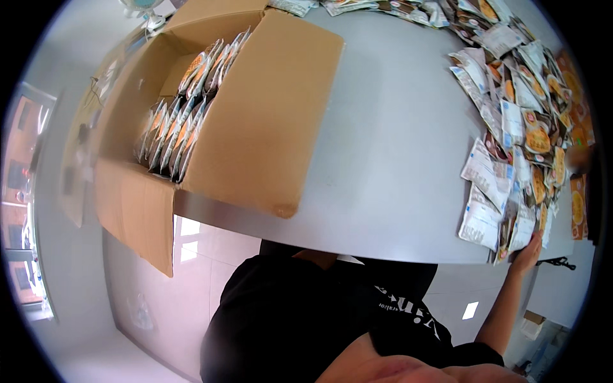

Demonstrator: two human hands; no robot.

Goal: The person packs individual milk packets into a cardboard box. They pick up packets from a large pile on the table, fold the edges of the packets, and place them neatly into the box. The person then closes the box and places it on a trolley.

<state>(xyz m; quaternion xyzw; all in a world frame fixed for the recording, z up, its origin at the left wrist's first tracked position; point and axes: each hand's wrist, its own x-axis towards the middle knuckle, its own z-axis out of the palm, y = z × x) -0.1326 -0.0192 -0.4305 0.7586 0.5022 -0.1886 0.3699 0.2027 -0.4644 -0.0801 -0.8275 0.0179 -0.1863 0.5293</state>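
Observation:
My right hand (527, 253) reaches up from the lower right to the near edge of the grey table (383, 147). Its fingertips touch the nearest packets of a large loose pile of flat orange, white and brown snack packets (517, 127). Whether the fingers grip a packet is unclear. My left hand is out of sight. An open cardboard box (255, 121) stands on the table's left part, with two rows of the same kind of packets (182, 121) standing upright inside it.
The box's near flap (137, 210) hangs down over the table edge. More packets (383, 7) lie along the far edge. My dark shirt (306, 319) fills the lower middle, over a pale tiled floor (128, 306).

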